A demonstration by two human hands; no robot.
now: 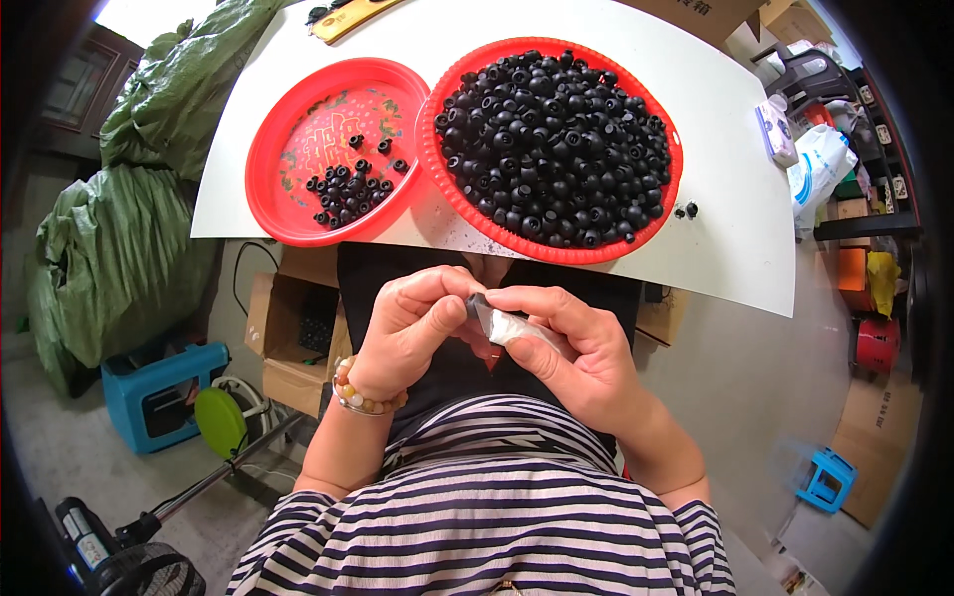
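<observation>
One small dark piece (475, 304) sits between both hands (412, 323) (581, 358).

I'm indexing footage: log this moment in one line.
left hand: pinching dark piece | right hand: holding white-wrapped tool | red tray: fewer black caps | red basin: heaped black caps

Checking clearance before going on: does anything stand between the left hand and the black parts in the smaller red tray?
Only the near rim of the smaller tray stands between the left hand and the black parts; nothing else visible is in the way.
</observation>
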